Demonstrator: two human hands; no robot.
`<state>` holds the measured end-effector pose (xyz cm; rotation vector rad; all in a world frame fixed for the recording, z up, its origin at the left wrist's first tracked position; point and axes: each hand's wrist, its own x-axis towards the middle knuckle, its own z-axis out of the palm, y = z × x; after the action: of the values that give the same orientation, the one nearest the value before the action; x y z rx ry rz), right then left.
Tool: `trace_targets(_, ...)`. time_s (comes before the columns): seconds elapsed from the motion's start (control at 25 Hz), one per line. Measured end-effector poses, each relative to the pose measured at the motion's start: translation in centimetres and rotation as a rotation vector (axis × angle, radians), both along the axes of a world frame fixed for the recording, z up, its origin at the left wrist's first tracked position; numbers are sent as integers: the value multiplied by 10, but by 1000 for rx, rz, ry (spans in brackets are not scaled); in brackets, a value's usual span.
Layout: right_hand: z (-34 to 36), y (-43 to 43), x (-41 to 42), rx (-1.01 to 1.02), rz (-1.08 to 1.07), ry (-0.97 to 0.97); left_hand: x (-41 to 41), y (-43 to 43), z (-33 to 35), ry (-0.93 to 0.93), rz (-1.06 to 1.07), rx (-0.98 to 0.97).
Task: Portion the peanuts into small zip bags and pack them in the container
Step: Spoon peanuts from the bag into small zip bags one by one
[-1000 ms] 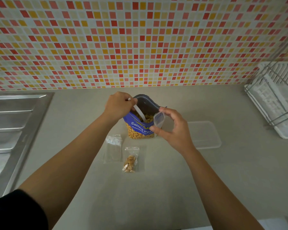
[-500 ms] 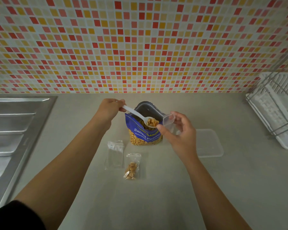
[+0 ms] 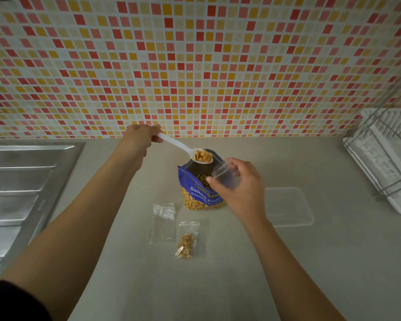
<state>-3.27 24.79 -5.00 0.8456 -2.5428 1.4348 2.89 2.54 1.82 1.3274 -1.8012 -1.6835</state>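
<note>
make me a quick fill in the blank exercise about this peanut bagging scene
1. The left hand holds a white spoon loaded with ____.
2. The right hand holds an open small zip bag beside the ____ peanut bag.
3. On the counter lies just ____ filled zip bag.
4. The clear container sits to the ____ of the peanut bag.
Missing words: peanuts; blue; one; right.

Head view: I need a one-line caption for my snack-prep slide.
Left hand holds a peanut-laden white spoon above the salted-peanut bag; right hand pinches an empty zip bag beside it.
</note>
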Motion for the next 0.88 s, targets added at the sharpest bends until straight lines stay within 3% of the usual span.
trace_targets(0.36, -1, -15, 2, -19, -11, -32, -11, 28, 26, -18, -112, -226)
trace_targets(0.48, -2, -17, 2, -72, -26, -56, -14, 44, 43, 25, -259, -423)
trace_targets(0.6, 0, -19, 2, -124, -39, -80, -17, 64, 65, -22, -446, -748)
trace_targets(0.68, 0, -18, 0, -157, -42, -124, -14, 66, 81, 22, -434, -878)
trace_targets(0.8, -3, -9, -4, -236, -42, -206, -2, 39, 86, 98, -228, -736)
trace_targets(0.88, -5, 0, -7, -310, -41, -302, 2, 30, 60, 13, -237, -652)
